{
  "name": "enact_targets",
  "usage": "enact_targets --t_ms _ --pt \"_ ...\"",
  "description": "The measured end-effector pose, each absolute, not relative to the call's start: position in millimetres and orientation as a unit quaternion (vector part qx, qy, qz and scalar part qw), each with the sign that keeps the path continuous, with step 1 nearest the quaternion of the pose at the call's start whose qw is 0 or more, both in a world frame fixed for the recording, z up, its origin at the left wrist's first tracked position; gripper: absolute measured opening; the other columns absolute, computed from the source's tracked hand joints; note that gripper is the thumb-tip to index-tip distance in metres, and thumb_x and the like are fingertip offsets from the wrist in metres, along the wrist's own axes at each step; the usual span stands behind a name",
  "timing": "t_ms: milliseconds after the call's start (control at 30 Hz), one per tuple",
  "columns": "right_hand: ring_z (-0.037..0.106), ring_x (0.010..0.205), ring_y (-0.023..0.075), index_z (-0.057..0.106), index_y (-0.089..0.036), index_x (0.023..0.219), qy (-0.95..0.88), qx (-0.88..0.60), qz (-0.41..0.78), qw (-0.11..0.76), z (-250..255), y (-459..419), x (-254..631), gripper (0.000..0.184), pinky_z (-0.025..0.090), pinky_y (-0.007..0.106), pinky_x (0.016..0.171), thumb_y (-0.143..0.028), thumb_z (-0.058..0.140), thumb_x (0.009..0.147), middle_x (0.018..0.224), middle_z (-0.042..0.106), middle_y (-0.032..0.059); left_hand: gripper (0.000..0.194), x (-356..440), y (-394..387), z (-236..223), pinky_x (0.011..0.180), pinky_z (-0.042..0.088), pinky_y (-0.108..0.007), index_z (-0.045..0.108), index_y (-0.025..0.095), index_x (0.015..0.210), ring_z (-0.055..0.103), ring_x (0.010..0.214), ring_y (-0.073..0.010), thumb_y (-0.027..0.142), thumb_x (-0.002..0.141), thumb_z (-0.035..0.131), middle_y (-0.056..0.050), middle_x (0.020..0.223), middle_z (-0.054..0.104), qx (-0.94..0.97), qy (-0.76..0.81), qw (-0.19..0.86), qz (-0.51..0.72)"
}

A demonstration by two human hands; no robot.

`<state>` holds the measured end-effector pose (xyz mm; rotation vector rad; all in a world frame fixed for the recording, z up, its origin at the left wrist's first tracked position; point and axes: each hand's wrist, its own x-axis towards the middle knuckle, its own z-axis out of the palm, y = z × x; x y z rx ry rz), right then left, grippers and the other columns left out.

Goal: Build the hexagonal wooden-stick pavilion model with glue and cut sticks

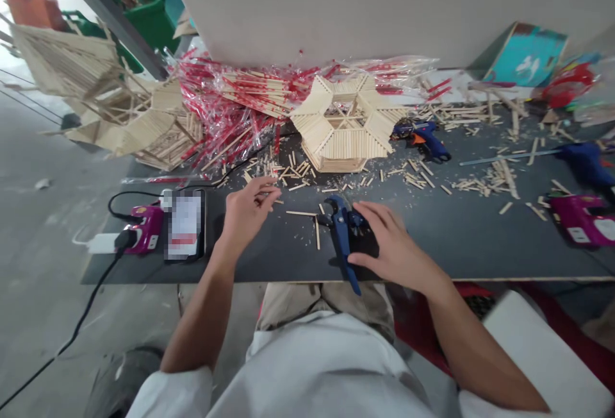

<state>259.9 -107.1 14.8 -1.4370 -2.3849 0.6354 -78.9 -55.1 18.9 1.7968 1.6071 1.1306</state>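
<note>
My left hand is raised over the dark table, its fingers curled together in a pinch. Whatever may be between those fingertips is too small to make out. Near the table's front edge lies a blue hand cutter with its handle end pointing toward me. My right hand is at the cutter's right side, thumb and fingers spread apart, the thumb tip against the handle. Left of the cutter's jaws are a thin wooden stick and a shorter one. Behind them stands a six-sided wooden stick model.
Red-and-clear wrapped stick bundles are heaped at the back. A larger stick model stands left. A phone and purple power socket lie front left. Blue glue guns and stick offcuts are on the right.
</note>
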Motion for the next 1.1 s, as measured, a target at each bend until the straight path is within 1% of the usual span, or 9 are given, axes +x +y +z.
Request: enact_targets --t_ms 100,200,300,367,433,600,733,900,1100 --pt "0.020 0.161 0.0446 0.023 -0.024 0.168 -0.815 -0.536 0.200 0.096 7 -133 249 0.093 0.029 0.069 0.125 -0.066 0.063 0.097 0.172 0.028 0.0197 0.022 -70 -72 3 0.067 0.057 -0.024 0.072 0.023 0.111 0.071 0.062 -0.0109 0.039 0.097 0.071 -0.001 0.095 0.081 0.639 0.628 0.195 0.398" --pt "0.033 0.153 0.0444 0.028 -0.018 0.165 -0.784 -0.578 0.188 0.123 8 -144 234 0.085 0.036 0.065 0.122 -0.056 0.063 0.099 0.163 0.036 0.0229 0.018 -50 -81 -4 0.076 0.055 -0.026 0.073 0.023 0.108 0.073 0.076 -0.0143 0.037 0.102 0.064 -0.003 0.098 0.080 0.714 0.601 0.167 0.318" --pt "0.049 0.137 0.0415 0.037 -0.012 0.158 -0.767 -0.603 0.150 0.162 6 -144 222 0.067 0.043 0.063 0.116 -0.031 0.060 0.098 0.147 0.050 0.0240 0.023 -38 -78 2 0.078 0.053 -0.027 0.073 0.022 0.114 0.074 0.087 -0.0170 0.033 0.107 0.054 -0.005 0.107 0.079 0.788 0.554 0.145 0.225" --pt "0.051 0.133 0.0414 0.043 -0.010 0.150 -0.764 -0.607 0.112 0.186 -1 -141 217 0.055 0.044 0.064 0.112 -0.018 0.053 0.096 0.142 0.053 0.0255 0.023 -40 -69 15 0.078 0.052 -0.028 0.073 0.023 0.117 0.074 0.095 -0.0195 0.031 0.107 0.053 -0.006 0.111 0.078 0.808 0.543 0.134 0.183" --pt "0.053 0.129 0.0413 0.048 -0.010 0.144 -0.757 -0.610 0.092 0.217 -11 -137 216 0.047 0.047 0.064 0.108 -0.013 0.047 0.097 0.138 0.055 0.0260 0.023 -50 -58 29 0.082 0.053 -0.030 0.073 0.024 0.118 0.074 0.103 -0.0228 0.031 0.107 0.053 -0.006 0.114 0.078 0.808 0.553 0.124 0.157" --pt "0.058 0.106 0.0353 0.058 -0.018 0.128 -0.695 -0.653 0.101 0.284 -26 -124 231 0.033 0.053 0.057 0.093 -0.014 0.043 0.099 0.114 0.060 0.0183 0.017 -71 -42 46 0.090 0.054 -0.032 0.078 0.027 0.103 0.072 0.111 -0.0225 0.033 0.102 0.062 -0.003 0.119 0.078 0.839 0.504 0.177 0.103" --pt "0.058 0.109 0.0346 0.061 -0.019 0.116 -0.685 -0.658 0.101 0.296 -26 -121 255 0.025 0.052 0.053 0.096 -0.015 0.045 0.097 0.113 0.060 0.0176 0.020 -65 -46 31 0.088 0.054 -0.031 0.078 0.025 0.102 0.073 0.108 -0.0220 0.028 0.103 0.059 -0.003 0.120 0.078 0.842 0.502 0.173 0.098" --pt "0.057 0.107 0.0344 0.062 -0.019 0.113 -0.664 -0.690 0.049 0.284 -26 -117 297 0.024 0.050 0.051 0.096 -0.017 0.048 0.094 0.110 0.062 0.0169 0.024 -55 -56 26 0.071 0.048 -0.030 0.073 0.021 0.102 0.071 0.101 -0.0223 0.025 0.107 0.050 -0.007 0.117 0.075 0.845 0.513 0.124 0.081" --pt "0.057 0.103 0.0361 0.066 -0.016 0.114 -0.646 -0.721 0.016 0.248 -36 -109 333 0.028 0.050 0.053 0.094 -0.022 0.051 0.092 0.108 0.064 0.0193 0.020 -62 -58 38 0.069 0.042 -0.030 0.061 0.022 0.109 0.066 0.095 -0.0222 0.020 0.110 0.040 -0.007 0.099 0.071 0.843 0.526 0.086 0.078"
